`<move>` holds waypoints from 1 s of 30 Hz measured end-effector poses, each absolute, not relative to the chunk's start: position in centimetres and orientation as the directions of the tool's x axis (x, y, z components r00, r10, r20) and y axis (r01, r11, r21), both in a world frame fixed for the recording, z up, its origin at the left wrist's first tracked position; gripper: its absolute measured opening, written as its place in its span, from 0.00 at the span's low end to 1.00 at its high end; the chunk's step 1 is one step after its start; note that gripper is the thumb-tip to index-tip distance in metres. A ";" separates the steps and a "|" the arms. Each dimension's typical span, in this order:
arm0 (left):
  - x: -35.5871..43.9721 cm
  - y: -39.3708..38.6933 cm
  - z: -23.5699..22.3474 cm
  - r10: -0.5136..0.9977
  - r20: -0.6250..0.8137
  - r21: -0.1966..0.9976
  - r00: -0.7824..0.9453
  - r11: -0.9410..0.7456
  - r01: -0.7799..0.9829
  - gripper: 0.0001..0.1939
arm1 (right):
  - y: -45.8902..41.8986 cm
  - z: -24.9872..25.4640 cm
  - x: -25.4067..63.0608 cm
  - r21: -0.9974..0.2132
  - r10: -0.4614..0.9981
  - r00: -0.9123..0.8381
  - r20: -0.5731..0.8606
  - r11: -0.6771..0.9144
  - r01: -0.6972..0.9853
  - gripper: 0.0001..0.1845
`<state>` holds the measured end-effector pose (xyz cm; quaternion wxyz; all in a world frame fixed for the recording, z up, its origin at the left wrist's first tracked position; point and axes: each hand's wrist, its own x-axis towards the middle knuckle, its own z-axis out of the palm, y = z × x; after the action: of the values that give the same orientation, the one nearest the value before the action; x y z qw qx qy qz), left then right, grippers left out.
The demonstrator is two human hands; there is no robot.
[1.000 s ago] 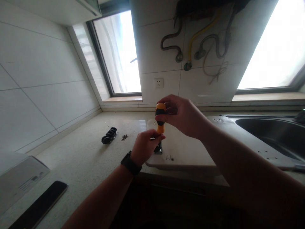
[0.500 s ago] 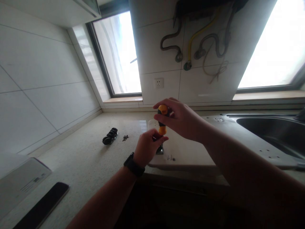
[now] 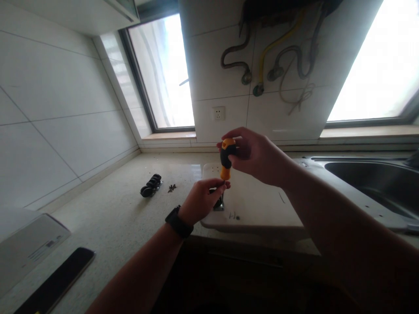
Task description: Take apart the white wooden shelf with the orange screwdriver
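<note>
My right hand [image 3: 250,150] is closed around the orange and black handle of a screwdriver [image 3: 228,156], held upright with its shaft pointing down. Just below the handle, my left hand [image 3: 207,196], with a black watch on its wrist, pinches at the thin shaft; its fingers hide the tip. Under the left fingers, a black caster [image 3: 217,201] with a metal plate sits near the left end of a white board [image 3: 258,205]. To the left lie several black casters [image 3: 151,185] in a row, beside a small heap of screws [image 3: 172,188].
The board lies on a speckled countertop [image 3: 118,222], its right part by a steel sink [image 3: 369,183]. A dark flat object [image 3: 59,279] and a grey-white box-like item [image 3: 36,248] are at lower left. Hoses [image 3: 262,61] and a wall socket [image 3: 218,113] are behind.
My right hand and the screwdriver have shifted slightly up and to the right. The left hand has moved a little left, and more of the caster shows beneath it.
</note>
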<state>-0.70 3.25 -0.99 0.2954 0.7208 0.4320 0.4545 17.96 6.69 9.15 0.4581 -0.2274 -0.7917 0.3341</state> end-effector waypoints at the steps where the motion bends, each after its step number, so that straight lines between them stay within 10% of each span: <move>1: -0.7 3.3 -1.0 0.889 0.407 0.813 0.208 -0.457 0.361 0.10 | 6.7 9.1 17.9 -0.725 0.667 -0.474 0.574 0.684 0.083 0.21; 10: 0.1 3.4 -1.8 0.892 0.431 0.831 0.133 -0.450 0.327 0.07 | 6.8 9.7 17.3 -0.516 0.647 -0.354 0.676 0.758 0.400 0.19; 17: 0.0 3.3 -1.3 0.893 0.442 0.800 0.089 -0.437 0.411 0.05 | 7.1 9.2 17.7 -0.671 0.717 -0.299 0.629 0.696 0.257 0.25; 30: 0.2 3.5 -1.7 0.903 0.428 0.806 0.039 -0.401 0.436 0.11 | 5.9 9.7 17.1 -0.548 0.689 -0.397 0.606 0.724 0.418 0.24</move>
<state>0.25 3.45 -1.73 0.2391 0.6798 0.4924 0.4881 17.11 5.92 9.72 0.4333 -0.3369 -0.8212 0.1562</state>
